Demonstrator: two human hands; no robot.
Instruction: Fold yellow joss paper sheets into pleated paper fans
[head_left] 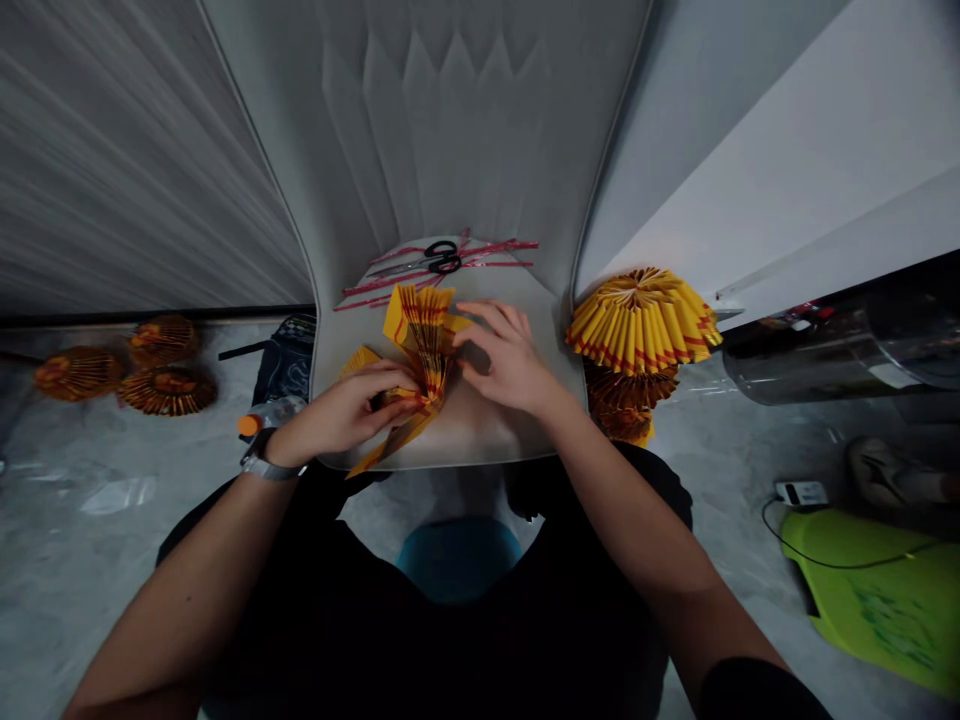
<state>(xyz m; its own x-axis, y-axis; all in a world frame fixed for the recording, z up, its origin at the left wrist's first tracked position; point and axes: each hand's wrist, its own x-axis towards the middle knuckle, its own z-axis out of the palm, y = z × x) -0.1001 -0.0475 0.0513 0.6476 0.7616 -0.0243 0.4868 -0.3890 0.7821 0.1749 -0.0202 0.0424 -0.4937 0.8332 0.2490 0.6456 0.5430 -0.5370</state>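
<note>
Your left hand (341,410) pinches the pleated yellow paper (424,345) tightly at its base, keeping the folds gathered; your right hand (504,358) rests open-fingered against its side, steadying it.

The pale upholstered chair seat (504,288) carries black-handled scissors (442,258) and loose red paper strips (499,246), both along its rear edge. Left of the seat, three pleated yellow-and-red paper rosettes (166,391) lie on the concrete floor (82,570); right of it stands a stack of similar rosettes (641,320).
</note>
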